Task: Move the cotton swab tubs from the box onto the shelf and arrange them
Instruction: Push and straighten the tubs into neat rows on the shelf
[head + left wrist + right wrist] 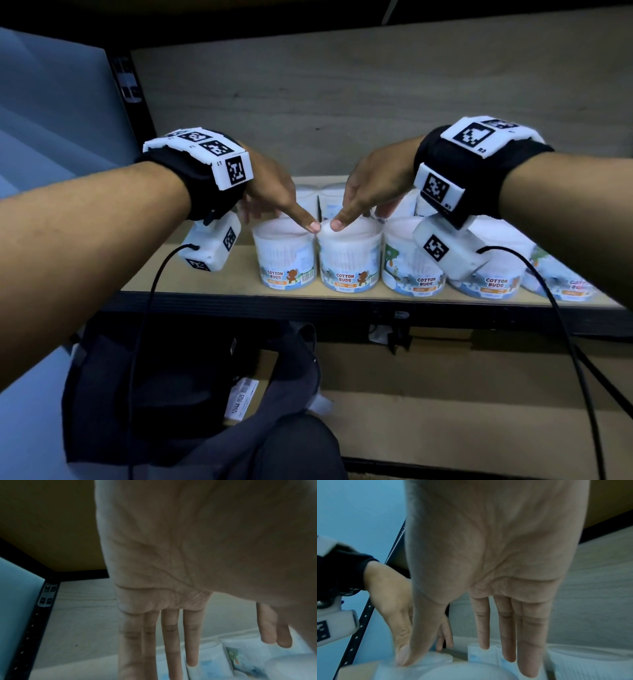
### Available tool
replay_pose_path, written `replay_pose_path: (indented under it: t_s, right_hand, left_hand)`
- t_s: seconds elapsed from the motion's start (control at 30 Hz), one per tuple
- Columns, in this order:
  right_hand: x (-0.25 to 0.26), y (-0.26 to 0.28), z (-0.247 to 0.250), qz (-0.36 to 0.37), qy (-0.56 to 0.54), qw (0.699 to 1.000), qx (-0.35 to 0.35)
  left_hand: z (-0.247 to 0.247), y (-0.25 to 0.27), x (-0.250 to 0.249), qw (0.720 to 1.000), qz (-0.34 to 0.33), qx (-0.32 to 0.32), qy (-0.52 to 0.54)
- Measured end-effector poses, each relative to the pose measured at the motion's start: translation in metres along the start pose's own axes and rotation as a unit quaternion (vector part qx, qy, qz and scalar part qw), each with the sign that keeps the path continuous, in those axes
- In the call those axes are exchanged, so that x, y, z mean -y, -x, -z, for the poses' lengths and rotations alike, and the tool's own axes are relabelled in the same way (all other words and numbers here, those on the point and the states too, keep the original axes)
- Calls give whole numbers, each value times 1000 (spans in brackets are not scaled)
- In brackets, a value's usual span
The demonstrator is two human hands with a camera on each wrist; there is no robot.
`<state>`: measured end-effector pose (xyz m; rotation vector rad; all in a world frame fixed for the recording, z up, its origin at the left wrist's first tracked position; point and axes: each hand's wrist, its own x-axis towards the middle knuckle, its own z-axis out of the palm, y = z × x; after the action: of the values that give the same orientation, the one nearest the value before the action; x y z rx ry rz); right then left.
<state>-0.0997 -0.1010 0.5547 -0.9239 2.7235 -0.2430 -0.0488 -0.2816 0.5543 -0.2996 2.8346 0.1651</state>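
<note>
My left hand (274, 195) and right hand (370, 188), fingers straight and gripping nothing, rest thumbs on two front-row tubs (349, 260) on the shelf (205, 284), apparently to square up the row.

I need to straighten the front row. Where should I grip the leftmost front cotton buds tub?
Take the leftmost front cotton buds tub by its round side wall, just under the lid, coming from above and from its free left side. It stands upright, and its right side sits close against the neighbouring tub, so the left hand, already over it, probably suits best.
</note>
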Motion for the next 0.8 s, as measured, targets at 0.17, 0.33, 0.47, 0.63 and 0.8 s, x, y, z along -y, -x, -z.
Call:
replay_pose_path:
  t_s: [0.17,0.33,0.47,0.63,0.8]
  right_hand:
    - [-27,18,19,-6,3,1000,-28]
    - [-66,33,37,-34,12,998,-55]
    - [-102,46,50,-68,16,995,-70]
    - [-150,59,61,-126,21,989,-78]
    - [-198,66,67,-185,14,979,-88]
  left_hand:
    - [17,-5,-20,994,-68,-76,-23]
    - [26,-17,-64,979,-144,-138,-40]
    - [31,-29,-105,964,-186,-178,-73]
    - [30,-49,-150,954,-210,-194,-91]
    - [27,-73,-191,946,-235,-193,-111]
